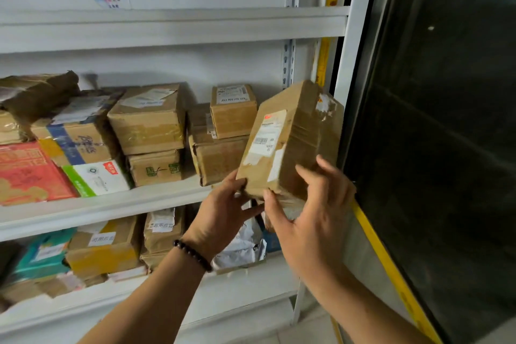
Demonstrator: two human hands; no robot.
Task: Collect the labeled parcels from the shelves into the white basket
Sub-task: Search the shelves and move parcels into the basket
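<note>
Gripping taped, oblong cardboard parcel [300,134]

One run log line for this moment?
left hand: holds parcel corner | right hand: grips parcel end | parcel: tilted, before shelf | basket: unseen

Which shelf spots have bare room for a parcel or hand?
Nothing stands on the top shelf. The bottom shelf has a bare front strip before the white bag. The middle shelf is crowded with boxes; left hand and right hand hold a parcel by its right end.
</note>
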